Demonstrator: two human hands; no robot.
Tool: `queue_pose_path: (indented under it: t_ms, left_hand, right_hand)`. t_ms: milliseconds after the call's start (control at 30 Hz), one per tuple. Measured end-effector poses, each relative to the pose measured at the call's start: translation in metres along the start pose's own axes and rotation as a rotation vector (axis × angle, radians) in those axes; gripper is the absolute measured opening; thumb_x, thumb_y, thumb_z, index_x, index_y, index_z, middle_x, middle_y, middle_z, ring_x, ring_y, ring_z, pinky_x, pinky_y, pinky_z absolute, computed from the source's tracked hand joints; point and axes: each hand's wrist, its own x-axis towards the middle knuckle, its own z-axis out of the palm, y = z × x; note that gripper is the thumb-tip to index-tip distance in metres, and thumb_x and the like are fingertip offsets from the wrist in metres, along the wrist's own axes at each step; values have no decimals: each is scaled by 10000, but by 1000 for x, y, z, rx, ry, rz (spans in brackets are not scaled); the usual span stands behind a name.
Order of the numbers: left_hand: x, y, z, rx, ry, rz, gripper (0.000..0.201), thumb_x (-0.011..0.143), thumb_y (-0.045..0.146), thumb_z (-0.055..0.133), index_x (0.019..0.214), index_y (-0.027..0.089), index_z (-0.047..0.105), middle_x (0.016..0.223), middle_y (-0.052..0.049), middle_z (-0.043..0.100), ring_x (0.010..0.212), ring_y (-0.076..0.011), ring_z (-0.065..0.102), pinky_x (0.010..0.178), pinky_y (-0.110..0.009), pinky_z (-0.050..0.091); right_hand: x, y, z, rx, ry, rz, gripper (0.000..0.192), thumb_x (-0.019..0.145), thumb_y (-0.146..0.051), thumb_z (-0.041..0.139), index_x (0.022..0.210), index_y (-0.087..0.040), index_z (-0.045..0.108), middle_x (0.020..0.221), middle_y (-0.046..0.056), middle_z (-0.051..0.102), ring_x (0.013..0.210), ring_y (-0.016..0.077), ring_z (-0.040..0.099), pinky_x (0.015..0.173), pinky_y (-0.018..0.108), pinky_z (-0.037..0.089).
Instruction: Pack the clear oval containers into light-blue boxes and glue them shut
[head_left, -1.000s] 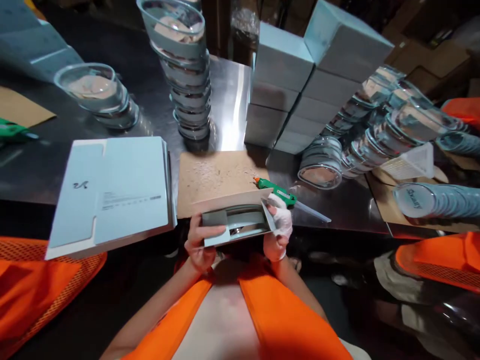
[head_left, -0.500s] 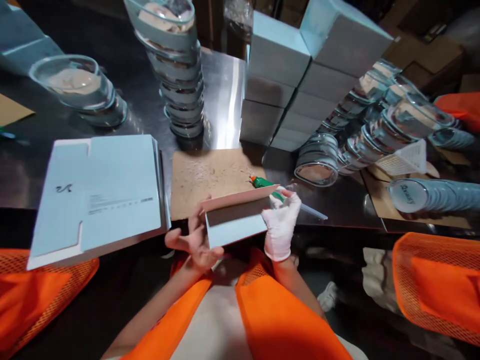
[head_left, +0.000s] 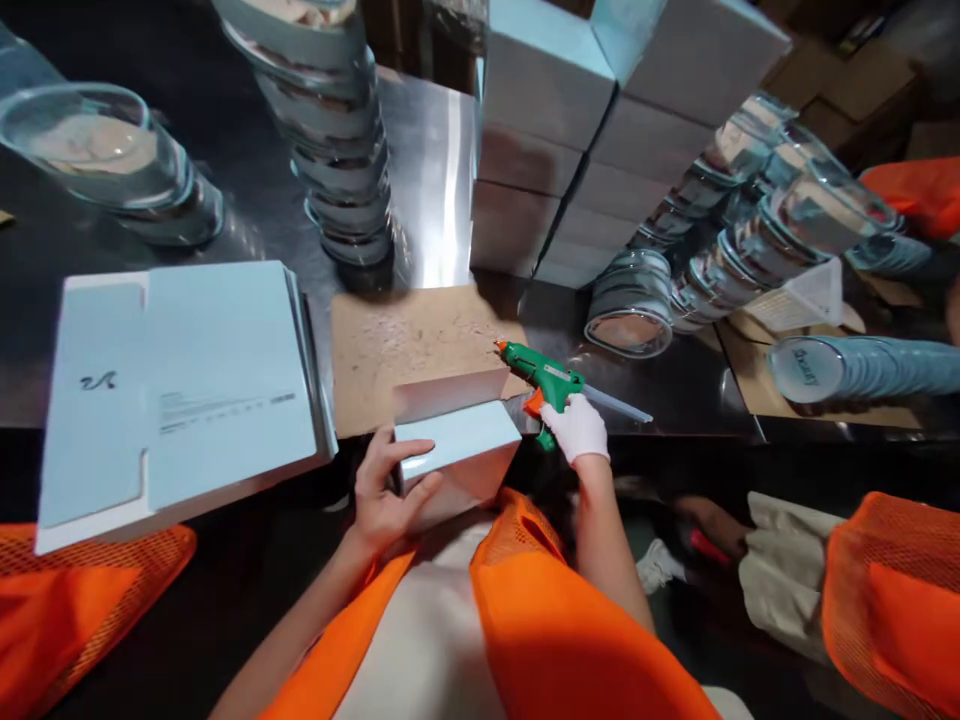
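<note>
My left hand [head_left: 390, 492] is bare and grips the left end of a small pale-blue carton [head_left: 459, 432], thumb and fingers on its sides. One flap [head_left: 450, 393] of the carton stands out toward the cardboard pad. My right hand [head_left: 579, 428], in a white glove, has its fingers around the handle of a green glue gun [head_left: 546, 372]. The gun has an orange nozzle and trigger, and a clear glue stick [head_left: 619, 403] sticks out of its back. Its nozzle points left, over the pad's right edge.
A stained cardboard pad [head_left: 420, 335] lies in front of me. Flat printed cartons [head_left: 225, 350] are piled at the left. Stacked clear containers [head_left: 341, 170], more containers [head_left: 634, 300] and closed boxes [head_left: 536, 130] stand behind. People in orange vests [head_left: 892, 590] are on both sides.
My right hand has left the carton and closed on the glue gun's handle. The carton has turned and moved nearer my body in my left hand. The view has shifted slightly.
</note>
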Motion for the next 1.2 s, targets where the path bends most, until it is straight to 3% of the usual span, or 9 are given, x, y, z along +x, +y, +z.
queue_pose_path:
  t_ms: [100,200,400,567,700,833,967,1100,1200]
  left_hand:
    - [1,-4,11,-7,-19,-91,235,929,471,799,1040,265,810,1010,-56,776,1009,-284,720,905,-424,602]
    - [6,-2,16,-35,-31,-163,256,941,479,792,1059,252,807,1035,-59,790,1037,-276,726,938,-409,593]
    - [27,19,21,-52,-20,-182,214,945,437,802,1052,252,806,1031,-50,795,1003,-262,727,899,-388,579]
    - [39,36,32,-73,0,-260,246,938,446,791,1052,228,808,1009,-66,774,945,-246,720,834,-355,573]
    - [37,41,41,-69,5,-228,205,928,396,795,1055,236,800,1017,-57,776,978,-243,723,869,-350,578]
    - [34,42,42,-60,-9,-183,160,936,364,771,1039,241,781,993,-55,781,957,-245,718,836,-357,594]
    - [31,41,39,-34,-20,-156,168,945,372,778,1046,238,784,1011,-56,801,985,-245,727,886,-367,594]
    - [26,39,33,-18,16,-165,180,944,390,802,1062,254,801,1030,-48,814,1070,-253,720,994,-382,559]
    - [25,36,26,-51,24,-230,202,942,416,800,1059,252,811,1040,-52,790,1041,-244,706,934,-353,555]
  right_hand:
    - [8,1,-1,314,-64,4,281,748,-446,825,737,-206,679,725,64,736,773,245,745,722,321,550]
    - [1,-1,-2,581,-95,-10,284,749,-483,762,738,-225,644,688,64,746,626,217,692,614,333,570]
    - [-46,-8,-4,912,89,-199,439,747,-630,790,809,-241,596,678,27,725,556,178,627,524,303,515]
    - [-85,3,-4,621,14,-414,428,923,-647,688,987,-232,771,628,13,689,473,187,558,457,333,483]
    - [-100,0,4,430,78,-629,337,816,-578,833,832,-250,759,751,46,756,631,240,708,638,381,603]
    - [-104,-22,8,323,57,-819,288,904,-507,752,792,-243,721,689,11,697,557,181,661,575,303,548]
    - [-98,-27,12,263,57,-777,250,890,-454,729,759,-243,702,672,15,678,572,182,644,608,311,549]
    - [-86,-7,14,409,68,-574,313,786,-529,805,718,-253,674,681,28,688,625,214,654,669,371,584]
    - [-74,10,13,511,29,-418,419,755,-639,826,712,-252,673,659,48,691,590,230,645,606,394,586]
